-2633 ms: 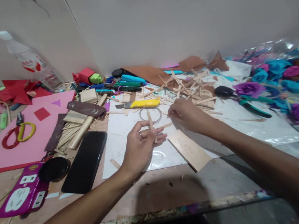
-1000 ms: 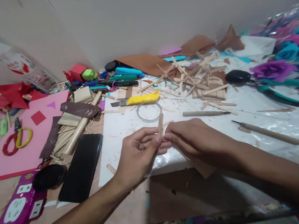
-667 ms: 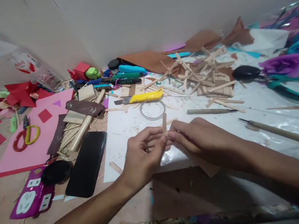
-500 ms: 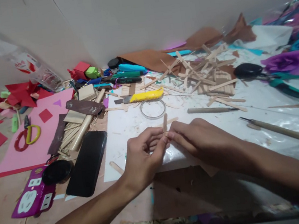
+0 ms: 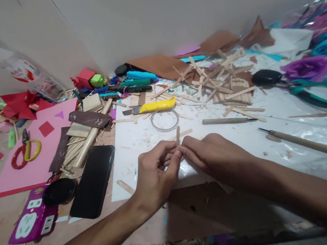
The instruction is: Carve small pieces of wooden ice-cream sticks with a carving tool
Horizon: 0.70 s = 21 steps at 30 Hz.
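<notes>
My left hand point(image 5: 158, 171) is closed, with thumb and fingers pinching a wooden craft stick point(image 5: 178, 135) that stands nearly upright. My right hand point(image 5: 212, 154) meets it at the stick's lower end, its thumb and fingers pressed together. A small pale bit shows between the touching fingertips; what the right fingers grip is otherwise hidden. Just behind the hands, another craft stick point(image 5: 186, 132) lies on the white sheet point(image 5: 142, 141). Beyond it are a clear ring, perhaps a tape roll point(image 5: 166, 129), and a yellow utility knife point(image 5: 155, 106) with its blade out.
A heap of craft sticks point(image 5: 220, 76) lies behind. Two wooden-handled carving tools point(image 5: 304, 142) and green-handled pliers point(image 5: 314, 98) are at right. At left are a black phone point(image 5: 93, 184), a purple power strip point(image 5: 33, 218), scissors point(image 5: 24, 153) and a leaning bottle point(image 5: 28, 72).
My right hand has come from the heap's near side to my left hand, and its fingers now meet at the held stick. The view has shifted slightly; the recent half second shows little hand movement.
</notes>
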Tool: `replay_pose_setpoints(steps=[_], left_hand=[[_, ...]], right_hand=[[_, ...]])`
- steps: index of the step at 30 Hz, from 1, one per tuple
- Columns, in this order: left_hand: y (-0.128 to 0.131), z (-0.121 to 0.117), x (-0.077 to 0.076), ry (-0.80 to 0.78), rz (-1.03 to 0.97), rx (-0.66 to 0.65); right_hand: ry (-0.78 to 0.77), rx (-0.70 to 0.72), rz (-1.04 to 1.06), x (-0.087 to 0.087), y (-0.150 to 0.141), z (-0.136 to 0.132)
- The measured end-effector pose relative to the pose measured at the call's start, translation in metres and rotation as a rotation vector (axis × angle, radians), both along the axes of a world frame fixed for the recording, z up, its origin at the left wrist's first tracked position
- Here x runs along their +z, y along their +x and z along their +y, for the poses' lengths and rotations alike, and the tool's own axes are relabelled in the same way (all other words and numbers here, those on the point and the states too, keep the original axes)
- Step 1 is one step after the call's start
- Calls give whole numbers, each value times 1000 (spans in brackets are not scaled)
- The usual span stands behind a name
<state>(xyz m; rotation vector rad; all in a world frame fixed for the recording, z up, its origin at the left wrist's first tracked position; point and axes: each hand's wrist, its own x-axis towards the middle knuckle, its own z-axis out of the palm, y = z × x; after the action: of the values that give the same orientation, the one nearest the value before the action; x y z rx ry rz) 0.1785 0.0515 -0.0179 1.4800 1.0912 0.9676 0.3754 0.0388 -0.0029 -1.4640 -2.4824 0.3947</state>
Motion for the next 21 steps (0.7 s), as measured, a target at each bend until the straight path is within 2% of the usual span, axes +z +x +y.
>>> replay_pose_setpoints(steps=[2, 4, 7, 9, 14, 21], left_hand=[[0, 2, 1, -64, -87, 4], [1, 5, 1, -157, -195, 5], [1, 9, -1, -263, -289, 1], [1, 11, -1, -282, -300, -5], [0, 12, -2, -250, -298, -18], [-1, 5, -5, -49, -182, -8]], right_hand=[[-90, -55, 101, 3, 2, 5], [-134, -43, 135, 6, 5, 8], [-127, 45, 133, 9, 8, 10], [-116, 41, 67, 10, 7, 10], [-88, -63, -159, 11, 1, 10], [-228, -85, 128, 21, -3, 10]])
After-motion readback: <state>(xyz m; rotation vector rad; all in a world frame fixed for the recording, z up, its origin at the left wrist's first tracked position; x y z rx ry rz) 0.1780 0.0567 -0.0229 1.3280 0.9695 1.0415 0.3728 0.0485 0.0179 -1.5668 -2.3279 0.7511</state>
